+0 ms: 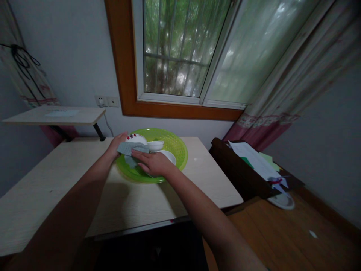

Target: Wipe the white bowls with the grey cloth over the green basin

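Note:
A white bowl with a red and dark pattern is tilted over the left part of a green plastic basket. My left hand grips this bowl at its left side; the fingers are partly hidden behind it. A grey-green cloth lies against the bowl's near side. My right hand presses on the cloth, its fingers closed over the cloth's lower right edge. Beside it in the basket are a small white bowl and another white dish, partly covered by my right hand.
The basket stands on a pale wooden table. A raised shelf is on the left, with a paper on top. To the right, a dark brown cabinet carries papers. A window and curtains are behind.

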Tool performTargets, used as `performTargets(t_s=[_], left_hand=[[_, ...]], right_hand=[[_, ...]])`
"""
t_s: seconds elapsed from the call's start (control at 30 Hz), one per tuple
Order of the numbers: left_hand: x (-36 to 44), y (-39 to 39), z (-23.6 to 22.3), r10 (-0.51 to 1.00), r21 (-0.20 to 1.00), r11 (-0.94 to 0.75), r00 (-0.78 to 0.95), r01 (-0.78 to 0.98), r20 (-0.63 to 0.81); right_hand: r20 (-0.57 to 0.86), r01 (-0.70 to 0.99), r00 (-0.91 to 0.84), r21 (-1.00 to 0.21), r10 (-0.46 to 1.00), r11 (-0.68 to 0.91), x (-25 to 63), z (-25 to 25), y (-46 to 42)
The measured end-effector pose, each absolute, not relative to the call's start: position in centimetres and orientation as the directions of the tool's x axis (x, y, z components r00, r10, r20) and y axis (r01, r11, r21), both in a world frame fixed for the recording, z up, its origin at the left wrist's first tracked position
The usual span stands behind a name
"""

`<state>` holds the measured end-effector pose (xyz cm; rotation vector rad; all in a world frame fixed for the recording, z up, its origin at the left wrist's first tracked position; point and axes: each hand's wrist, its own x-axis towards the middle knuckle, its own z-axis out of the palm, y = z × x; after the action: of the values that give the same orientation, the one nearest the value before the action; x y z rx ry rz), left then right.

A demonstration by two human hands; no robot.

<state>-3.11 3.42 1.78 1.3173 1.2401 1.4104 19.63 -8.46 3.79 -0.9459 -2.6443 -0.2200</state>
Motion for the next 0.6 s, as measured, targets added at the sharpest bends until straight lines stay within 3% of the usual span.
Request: performTargets(t_s=[0.07,0.2,0.37,0.6], left_hand=[[-3.0,3.5,1.6,0.984,0.983,-0.170,-0.060,-0.067,0.166],[-2.7,3.4,1.4,0.983,0.975,-0.185,-0.038,-0.120,0.182],[-2.5,3.0,1.7,0.985,0.984,-0.169,-0.046,-0.062,0.166],[-2.1,2.2,2.7,0.988,0.987,-0.135,-0.061,0.092,0.141]], right_hand=[[0.385,0.655,-0.706,0.034,0.595,0.755,19.6,3.7,-8.2],[0.467,0.664,-0.674,0.043,0.573,0.747,19.8,3.7,-7.5],[0.510,0.699,-0.619,0.011,0.597,0.715,19.9,4.0,-7.1],[0.461,0.762,-0.493,-0.181,0.738,0.622,20.1,3.1,-6.1]])
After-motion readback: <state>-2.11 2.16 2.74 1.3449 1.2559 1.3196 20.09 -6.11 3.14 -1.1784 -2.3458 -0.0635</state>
